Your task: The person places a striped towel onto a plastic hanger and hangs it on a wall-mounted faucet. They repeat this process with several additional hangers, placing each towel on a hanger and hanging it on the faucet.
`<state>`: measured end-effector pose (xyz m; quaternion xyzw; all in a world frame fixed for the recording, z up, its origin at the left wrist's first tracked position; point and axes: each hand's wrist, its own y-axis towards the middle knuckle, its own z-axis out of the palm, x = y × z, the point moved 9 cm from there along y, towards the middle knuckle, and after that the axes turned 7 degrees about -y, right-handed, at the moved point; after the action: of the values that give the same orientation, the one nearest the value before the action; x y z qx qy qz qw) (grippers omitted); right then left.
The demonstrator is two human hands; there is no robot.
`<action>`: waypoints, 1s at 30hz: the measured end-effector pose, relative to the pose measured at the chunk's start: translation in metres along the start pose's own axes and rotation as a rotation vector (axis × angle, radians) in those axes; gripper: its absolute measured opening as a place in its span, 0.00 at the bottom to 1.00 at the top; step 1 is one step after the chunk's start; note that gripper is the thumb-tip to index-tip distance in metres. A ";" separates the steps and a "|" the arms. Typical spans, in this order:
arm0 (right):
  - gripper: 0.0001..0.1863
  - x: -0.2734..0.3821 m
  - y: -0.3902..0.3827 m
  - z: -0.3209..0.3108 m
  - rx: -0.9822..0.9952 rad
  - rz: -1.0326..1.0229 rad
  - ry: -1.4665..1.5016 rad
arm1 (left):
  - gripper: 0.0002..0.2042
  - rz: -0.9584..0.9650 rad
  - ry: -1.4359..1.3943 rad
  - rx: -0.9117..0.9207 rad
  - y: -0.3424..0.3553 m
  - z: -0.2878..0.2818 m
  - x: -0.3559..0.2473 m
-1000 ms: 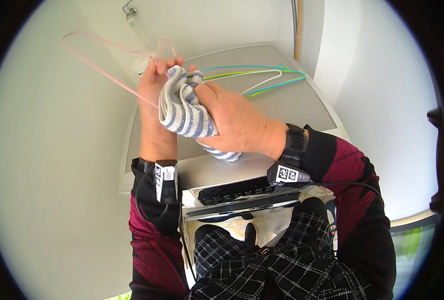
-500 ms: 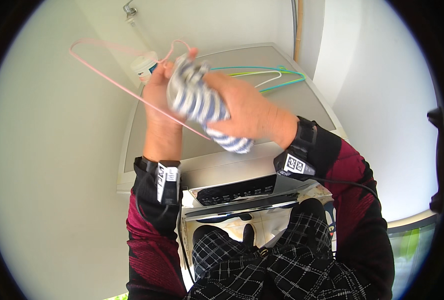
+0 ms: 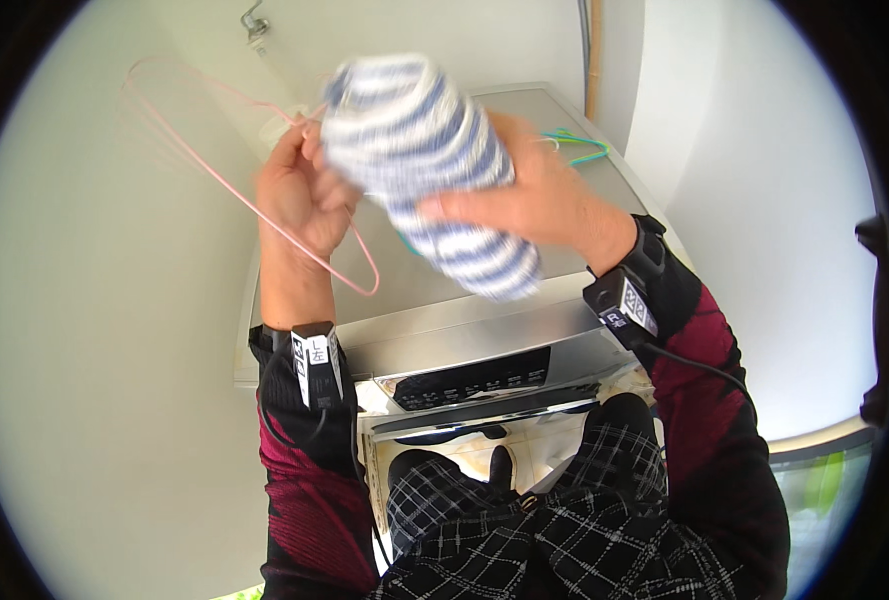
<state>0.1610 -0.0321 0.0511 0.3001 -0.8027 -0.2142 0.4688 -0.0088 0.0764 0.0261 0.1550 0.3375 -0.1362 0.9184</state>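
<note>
My left hand (image 3: 305, 200) is closed around a thin pink clothes hanger (image 3: 205, 166) near its neck. The hanger's loop slants from the upper left down across my wrist. My right hand (image 3: 560, 205) grips a blue-and-white striped cloth (image 3: 415, 125) that hangs bunched and folded, blurred by motion. Its upper end lies against the fingers of my left hand and hides part of them, along with the hanger's hook. Both hands are above the lid of a silver-grey washing machine (image 3: 385, 240).
Green and turquoise hangers (image 3: 593, 152) lie on the lid's far right, partly covered by my right hand. Walls stand close on the left and right. A tap (image 3: 255, 25) and a pipe (image 3: 595, 60) are at the back. A dark control panel (image 3: 475, 380) faces me.
The striped cloth has swung up and spread wider, hiding more of the lid. My right hand has moved slightly right, my left slightly left and down. The hanger's near end now shows below my left hand.
</note>
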 end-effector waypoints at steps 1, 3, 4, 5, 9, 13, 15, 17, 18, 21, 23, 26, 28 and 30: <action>0.35 0.005 0.001 -0.013 -0.165 -0.077 -0.092 | 0.14 -0.131 -0.095 0.144 -0.007 0.018 0.016; 0.31 0.018 0.001 -0.029 -0.399 -0.258 -0.345 | 0.14 -0.194 0.131 0.164 -0.012 0.027 0.034; 0.29 0.021 -0.004 -0.030 -0.475 -0.303 -0.360 | 0.14 -0.238 0.181 0.128 -0.016 0.026 0.045; 0.30 0.019 -0.002 -0.023 -0.431 -0.313 -0.390 | 0.14 -0.269 0.225 0.104 -0.020 0.025 0.053; 0.28 -0.001 0.004 -0.020 -0.407 -0.176 -0.426 | 0.14 -0.295 0.344 0.185 -0.023 0.029 0.059; 0.25 -0.059 0.015 -0.045 -0.221 0.209 -0.321 | 0.16 -0.477 0.483 0.323 -0.026 0.028 0.078; 0.25 -0.082 0.017 -0.058 -0.132 0.297 -0.366 | 0.18 -0.496 0.427 0.361 -0.027 0.031 0.080; 0.24 -0.096 0.016 -0.068 -0.083 0.373 -0.524 | 0.18 -0.491 0.274 0.488 -0.033 0.042 0.073; 0.24 -0.099 0.016 -0.071 -0.062 0.388 -0.568 | 0.18 -0.452 0.192 0.499 -0.032 0.044 0.064; 0.26 -0.088 0.014 -0.073 -0.035 0.385 -0.498 | 0.18 -0.317 -0.018 0.563 -0.027 0.048 0.033; 0.27 -0.065 0.010 -0.070 0.020 0.298 -0.394 | 0.18 -0.223 -0.119 0.570 -0.020 0.045 0.018; 0.29 -0.034 -0.012 -0.051 0.220 0.158 -0.371 | 0.17 -0.079 -0.206 0.500 -0.007 0.032 0.008; 0.30 -0.029 -0.024 -0.045 0.285 0.130 -0.495 | 0.15 0.074 -0.167 0.369 0.002 0.016 0.000; 0.29 -0.027 -0.034 -0.044 0.325 0.061 -0.638 | 0.15 0.201 -0.082 0.180 0.007 -0.002 -0.007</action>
<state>0.2197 -0.0407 0.0336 0.2646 -0.9408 -0.1526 0.1467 -0.0126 0.0849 0.0305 0.2639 0.2690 -0.0795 0.9228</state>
